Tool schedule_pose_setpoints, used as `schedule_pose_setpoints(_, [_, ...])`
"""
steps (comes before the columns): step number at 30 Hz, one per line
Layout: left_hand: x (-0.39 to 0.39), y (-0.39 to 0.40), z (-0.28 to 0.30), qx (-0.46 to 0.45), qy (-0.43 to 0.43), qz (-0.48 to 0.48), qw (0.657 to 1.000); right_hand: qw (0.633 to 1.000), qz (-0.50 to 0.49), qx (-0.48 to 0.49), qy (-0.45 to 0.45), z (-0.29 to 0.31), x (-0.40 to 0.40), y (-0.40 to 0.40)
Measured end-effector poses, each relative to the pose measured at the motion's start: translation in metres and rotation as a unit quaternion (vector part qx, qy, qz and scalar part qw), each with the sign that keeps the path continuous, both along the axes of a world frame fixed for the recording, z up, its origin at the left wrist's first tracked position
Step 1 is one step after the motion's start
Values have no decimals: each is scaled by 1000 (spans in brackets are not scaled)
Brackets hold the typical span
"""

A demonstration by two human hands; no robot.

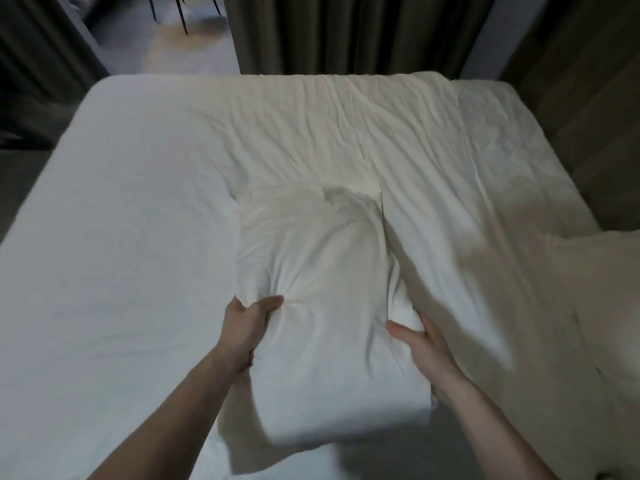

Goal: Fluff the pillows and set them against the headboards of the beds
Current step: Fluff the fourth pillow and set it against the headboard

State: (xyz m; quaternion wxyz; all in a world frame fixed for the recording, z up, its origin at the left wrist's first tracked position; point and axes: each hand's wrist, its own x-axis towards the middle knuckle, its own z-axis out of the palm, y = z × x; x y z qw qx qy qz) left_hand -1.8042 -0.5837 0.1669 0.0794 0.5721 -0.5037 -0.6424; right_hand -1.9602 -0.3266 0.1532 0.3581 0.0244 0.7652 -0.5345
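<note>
Pillow (322, 271) on bed (121, 220) centre; curtain (346, 32) behind.

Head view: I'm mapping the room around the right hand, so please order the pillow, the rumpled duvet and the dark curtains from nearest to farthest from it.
From the right hand:
1. Pillow, gripped in that hand, at centre.
2. Rumpled duvet, spread just to the right and ahead over the bed.
3. Dark curtains, beyond the bed's far edge.

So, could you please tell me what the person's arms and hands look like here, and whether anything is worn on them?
Both forearms are bare, with no sleeves in view. The left hand and right hand wear no gloves, and no rings, watch or bracelet can be seen.
</note>
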Motion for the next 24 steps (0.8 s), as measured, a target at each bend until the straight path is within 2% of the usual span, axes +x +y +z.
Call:
schedule_pose_setpoints(5, [92,20,74,-21,11,-19,1000,995,-47,-23,-80,58,100,21])
schedule_pose_setpoints(9, [166,25,112,-40,21,-21,999,994,-61,-26,-81,97,177,25])
schedule_pose_setpoints(13, [238,8,137,-53,34,-42,997,994,-96,-18,-47,130,258,6])
schedule_pose_setpoints(18, [344,-36,162,-80,71,-76,991,994,-96,-1,59,160,380,-43])
schedule_pose_setpoints(21, [418,-62,180,-94,77,-90,989,989,-133,-26,57,176,456,-71])
schedule_pose_setpoints(24, [479,-90,200,-105,80,-93,987,991,-123,-34,45,200,515,-97])
